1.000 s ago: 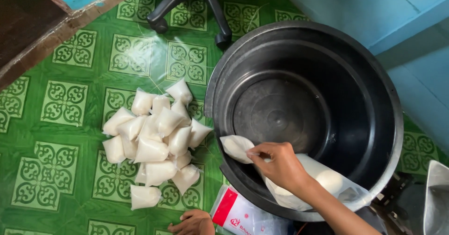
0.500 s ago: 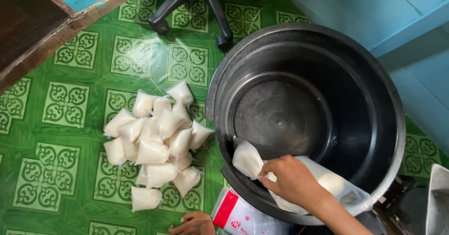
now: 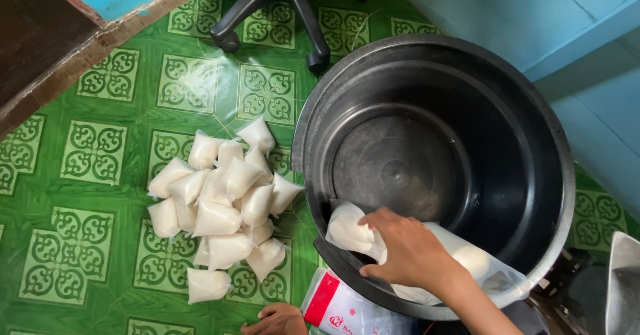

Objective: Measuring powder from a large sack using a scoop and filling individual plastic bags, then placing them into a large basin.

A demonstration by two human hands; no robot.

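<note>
Right hand reaches over the near rim of the big black tub, its grip closed around a small tied plastic pouch of white liquid or paste. The pouch sits just inside the tub's near wall, at the rim, fingers wrapped over its right end where the film gathers. Under the wrist lies a larger clear bag, partly filled with white material and draped over the rim; it touches the forearm. The tub's floor looks bare and dark. Left hand is low at the frame's bottom edge, knuckles curled, resting at the floor beside a red-and-white printed packet; whether it grasps anything cannot be told. On the green patterned floor, left of the tub, a heap of similar pouches lies piled, touching one another, the nearest just beside the tub's wall. A chair base with castors stands farther off. Judgement: pouch is soft, sagging, thin-skinned and likely slick, modest in weight; it will deform under pinch and could burst if squeezed, so best taken at the knotted neck or cradled from beneath.
</note>
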